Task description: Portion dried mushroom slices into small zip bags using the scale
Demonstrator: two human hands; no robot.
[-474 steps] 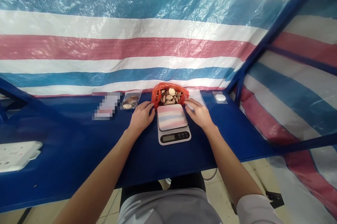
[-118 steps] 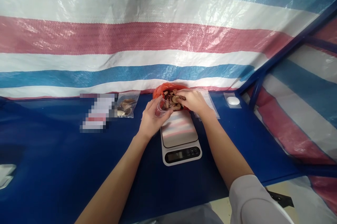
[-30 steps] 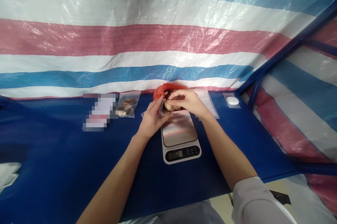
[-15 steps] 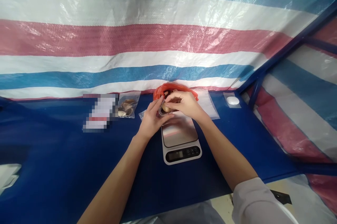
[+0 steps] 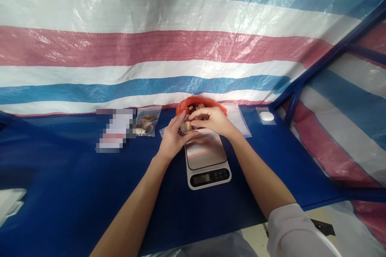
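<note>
My left hand [image 5: 172, 138] curls its thumb and fingers around a small, clear round container [image 5: 183, 129]. A light-brown, rounded piece [image 5: 187, 126] sits at its mouth, and my right hand [image 5: 214, 122] pinches it with the fingertips. What exactly the piece is, I cannot make out. Under and in front of both hands lies a white kitchen scale [image 5: 207, 156] with a shiny plate; its display is unreadable. Just behind the hands is an open red plastic bag [image 5: 182, 106] holding brown pieces, partly hidden by my right hand.
Left of the hands lies a clear zip bag [image 5: 153, 116] with brown pieces, beside a blurred-out item [image 5: 114, 130]. Clear plastic bags [image 5: 239, 122] are at right, then a white oval object [image 5: 267, 116]. A striped sheet [image 5: 150, 48] backs the blue table [image 5: 90, 192].
My right fingertips have shifted slightly, and more of the piece in the clear container shows. The left hand keeps its hold. The view has tilted very slightly.
</note>
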